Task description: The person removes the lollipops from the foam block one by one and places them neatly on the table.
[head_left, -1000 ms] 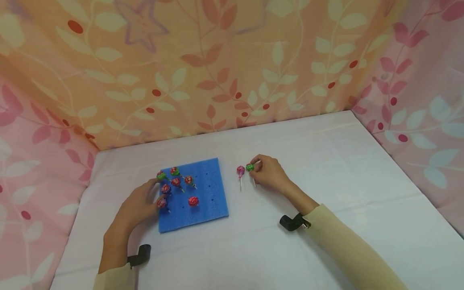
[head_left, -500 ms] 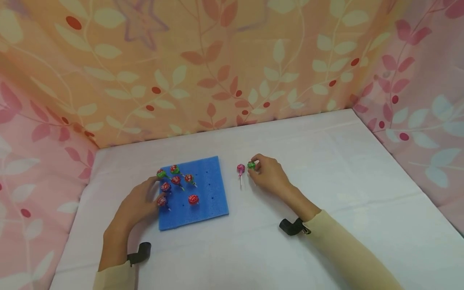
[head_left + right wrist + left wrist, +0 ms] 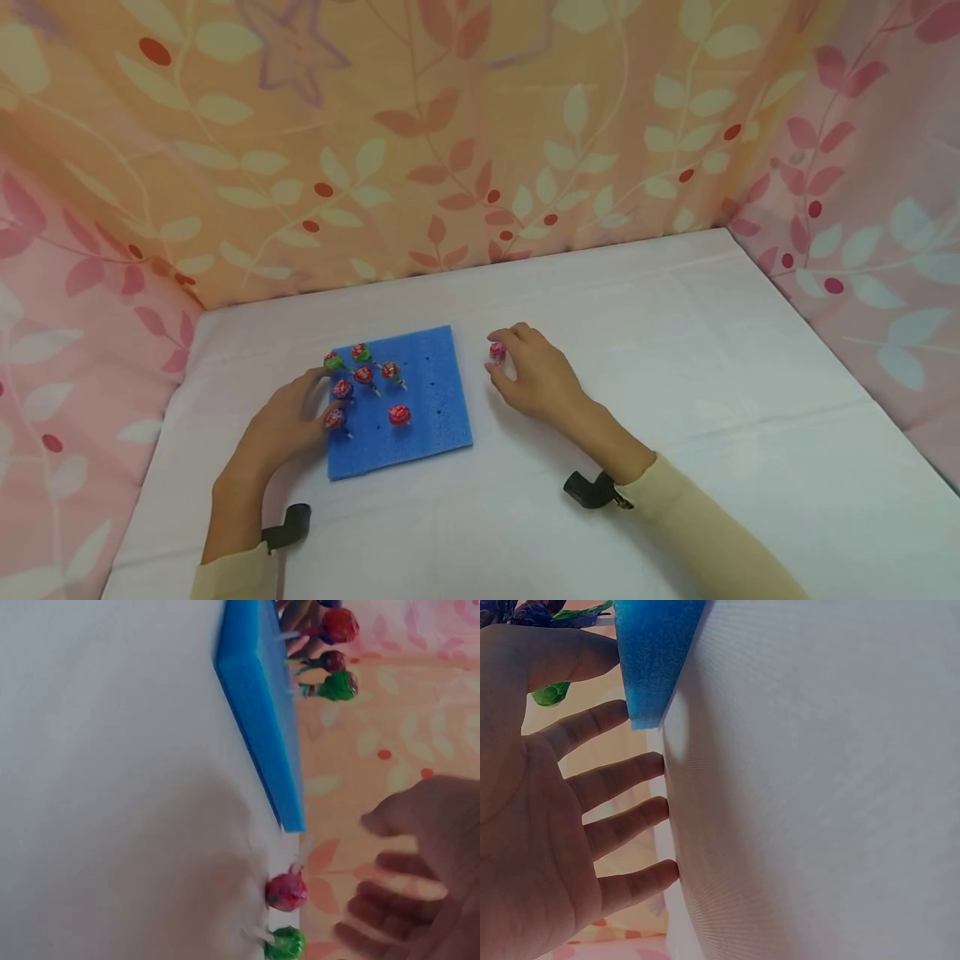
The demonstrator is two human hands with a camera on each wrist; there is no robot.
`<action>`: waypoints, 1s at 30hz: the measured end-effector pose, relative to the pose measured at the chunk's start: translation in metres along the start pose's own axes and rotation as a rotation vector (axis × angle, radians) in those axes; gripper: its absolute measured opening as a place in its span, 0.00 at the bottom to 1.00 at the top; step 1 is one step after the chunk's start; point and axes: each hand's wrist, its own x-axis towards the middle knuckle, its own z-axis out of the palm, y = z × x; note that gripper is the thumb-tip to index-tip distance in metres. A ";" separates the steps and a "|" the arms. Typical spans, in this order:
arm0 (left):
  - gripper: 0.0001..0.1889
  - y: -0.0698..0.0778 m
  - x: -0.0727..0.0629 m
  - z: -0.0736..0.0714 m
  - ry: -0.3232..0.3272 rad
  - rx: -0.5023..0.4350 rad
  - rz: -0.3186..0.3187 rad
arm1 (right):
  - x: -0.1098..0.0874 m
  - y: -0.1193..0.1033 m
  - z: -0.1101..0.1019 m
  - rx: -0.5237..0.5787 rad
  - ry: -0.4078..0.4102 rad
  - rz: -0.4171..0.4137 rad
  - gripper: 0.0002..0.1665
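A blue foam board [image 3: 438, 433] lies on the table with several wrapped lollipops stuck upright or leaning in it, among them a red lollipop [image 3: 400, 415]. My left hand [image 3: 281, 425] rests at its left edge; in the left wrist view the thumb [image 3: 577, 656] touches the board, and the other fingers extend straight to the tabletop. Right of the board, my right hand [image 3: 540, 371] hovers with thumb and forefinger apart around a pink lollipop [image 3: 497, 353]. The right wrist view shows that pink lollipop and a green lollipop [image 3: 285, 943] on the table, apart from the hand.
A white cloth covers the table [image 3: 675, 350]. Small holes show in the right part of the board. Floral curtains [image 3: 465, 125] stand behind and on both sides. Each wrist carries a black camera mount, one [image 3: 588, 490] at the right sleeve.
My right hand has left the green lollipop and moved left over the pink one. The green lollipop is now hidden in the head view. My left hand and the board have stayed put.
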 end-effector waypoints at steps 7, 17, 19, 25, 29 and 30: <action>0.37 -0.001 0.005 -0.001 0.006 0.014 0.004 | 0.003 -0.013 0.014 0.081 -0.050 -0.233 0.31; 0.37 -0.005 0.001 0.000 0.004 0.000 0.003 | 0.001 -0.043 0.041 0.264 -0.226 -0.341 0.28; 0.37 -0.005 0.001 0.000 0.011 0.000 0.007 | 0.001 -0.048 0.046 0.285 -0.246 -0.342 0.27; 0.37 -0.003 0.002 0.000 0.015 -0.007 0.022 | 0.001 -0.056 0.062 0.323 -0.236 -0.330 0.24; 0.39 -0.003 0.002 0.000 0.013 -0.006 0.019 | -0.001 -0.055 0.070 0.378 -0.208 -0.316 0.22; 0.38 -0.003 0.003 0.001 0.015 -0.007 0.024 | -0.001 -0.055 0.071 0.386 -0.203 -0.314 0.22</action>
